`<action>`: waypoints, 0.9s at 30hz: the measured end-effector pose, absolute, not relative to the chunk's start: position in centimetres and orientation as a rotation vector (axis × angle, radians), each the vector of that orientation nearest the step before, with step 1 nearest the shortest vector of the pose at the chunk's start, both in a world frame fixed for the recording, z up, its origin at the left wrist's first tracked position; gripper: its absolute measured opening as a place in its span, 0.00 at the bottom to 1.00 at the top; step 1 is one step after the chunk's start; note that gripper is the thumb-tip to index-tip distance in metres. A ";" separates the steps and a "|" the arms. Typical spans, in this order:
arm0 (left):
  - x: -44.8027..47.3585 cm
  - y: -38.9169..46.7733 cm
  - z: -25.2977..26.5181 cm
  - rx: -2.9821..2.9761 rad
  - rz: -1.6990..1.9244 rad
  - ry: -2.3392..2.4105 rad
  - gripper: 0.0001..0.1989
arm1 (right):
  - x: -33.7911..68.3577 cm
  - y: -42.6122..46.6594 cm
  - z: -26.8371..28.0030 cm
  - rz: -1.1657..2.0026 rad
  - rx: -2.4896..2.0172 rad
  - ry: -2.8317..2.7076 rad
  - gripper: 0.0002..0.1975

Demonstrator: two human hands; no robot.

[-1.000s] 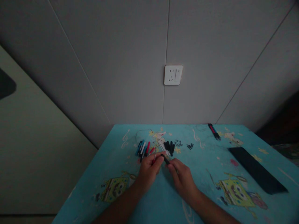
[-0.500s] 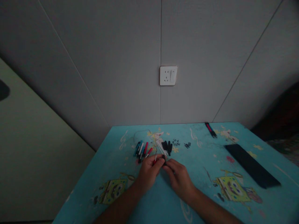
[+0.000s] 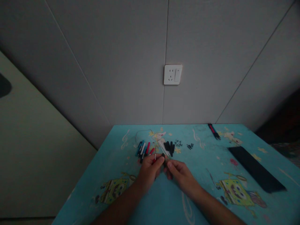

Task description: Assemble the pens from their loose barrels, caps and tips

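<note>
My left hand (image 3: 149,170) is closed, with a slim red and white pen part (image 3: 155,156) sticking up from its fingers. A small black pen part (image 3: 163,155) shows at its thumb tip, where both hands meet. My right hand (image 3: 179,173) is closed too, its thumb and fingers pinched at the lower end of that black part. Just beyond the hands lie blue, white and red pen barrels (image 3: 142,149), thin white refills (image 3: 162,146) and several black pen pieces (image 3: 172,148). Fingers hide much of what is held.
Small grey bits (image 3: 178,143) and short black pieces (image 3: 190,146) lie further right. Assembled pens (image 3: 214,131) rest near the back edge. A long dark board or case (image 3: 256,168) lies on the right of the patterned blue table (image 3: 201,193). Behind stands a wall with a socket (image 3: 172,74).
My right thumb and fingers have shifted their pinch around the black pen part. The left hand stays nearly in place. The whole view has turned slightly left.
</note>
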State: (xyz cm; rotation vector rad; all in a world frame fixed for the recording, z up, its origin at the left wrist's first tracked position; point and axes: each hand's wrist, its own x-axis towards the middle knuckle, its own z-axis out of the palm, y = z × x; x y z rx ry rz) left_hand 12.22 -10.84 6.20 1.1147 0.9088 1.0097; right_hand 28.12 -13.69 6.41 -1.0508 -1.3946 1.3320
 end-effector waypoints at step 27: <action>11.4 -10.2 5.5 2.272 0.773 1.102 0.14 | 32.3 -11.6 7.9 1.007 -1.137 -1.107 0.13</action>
